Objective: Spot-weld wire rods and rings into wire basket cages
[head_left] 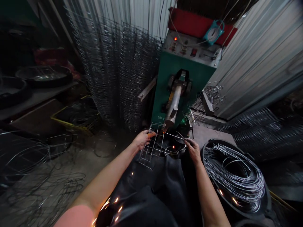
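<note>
My left hand (144, 139) is closed on the edge of a wire grid (155, 148), a small frame of crossed metal wires. In my right hand (193, 148) a thin metal wire (175, 136) is pinched, its far end at the grid's corner. That corner sits under the tip of a spot welder (172, 110), where a small orange glow shows. Sparks fly low over my left arm and lap.
Tall stacks of wire racks (132, 75) stand behind on the left. At the right, a round tub (265, 201) holds coiled wire (236, 173). A teal dial clock (213, 33) hangs on the green machine cabinet (163, 82). Loose wires (54, 189) lie on the floor.
</note>
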The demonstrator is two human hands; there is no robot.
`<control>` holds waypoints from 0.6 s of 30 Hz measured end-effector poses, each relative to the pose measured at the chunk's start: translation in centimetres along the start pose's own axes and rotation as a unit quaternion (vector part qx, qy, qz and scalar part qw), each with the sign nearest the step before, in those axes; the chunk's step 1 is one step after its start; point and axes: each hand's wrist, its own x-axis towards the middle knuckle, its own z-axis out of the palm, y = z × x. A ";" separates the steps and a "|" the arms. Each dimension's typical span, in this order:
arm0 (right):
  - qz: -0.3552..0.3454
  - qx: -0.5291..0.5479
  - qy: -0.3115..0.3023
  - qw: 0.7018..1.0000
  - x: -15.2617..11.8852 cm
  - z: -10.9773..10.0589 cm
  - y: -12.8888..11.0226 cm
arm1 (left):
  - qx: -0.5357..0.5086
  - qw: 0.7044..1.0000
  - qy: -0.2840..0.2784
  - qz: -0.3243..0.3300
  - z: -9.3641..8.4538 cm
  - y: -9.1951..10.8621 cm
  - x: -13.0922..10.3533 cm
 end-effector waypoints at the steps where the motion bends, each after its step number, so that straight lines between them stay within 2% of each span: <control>1: -0.011 -0.013 0.010 1.000 -0.2 -0.6 0.2 | 0.003 1.000 0.002 0.004 0.0 0.0 0.0; 3: -0.037 -0.047 0.060 0.996 -1.3 -2.2 0.8 | 0.006 1.000 0.008 0.014 0.1 -0.1 0.0; 6: -0.043 -0.079 0.138 0.986 -4.3 -4.4 2.0 | -0.007 0.999 0.027 0.029 0.3 -0.2 -0.2; 8: -0.025 -0.091 0.137 0.986 -6.6 -5.0 2.3 | -0.013 0.998 0.041 0.041 0.6 -0.4 -0.3; 11: -0.015 -0.100 0.086 0.991 -8.5 -4.2 1.5 | -0.013 0.997 0.049 0.055 1.2 -0.8 -0.5; 14: -0.052 -0.101 0.060 0.992 -7.1 -2.4 -0.6 | -0.009 0.997 0.051 0.063 1.7 -1.1 -0.7; 18: -0.149 -0.142 0.018 0.978 -3.1 0.3 -2.8 | 0.000 0.997 0.052 0.059 1.9 -1.1 -0.9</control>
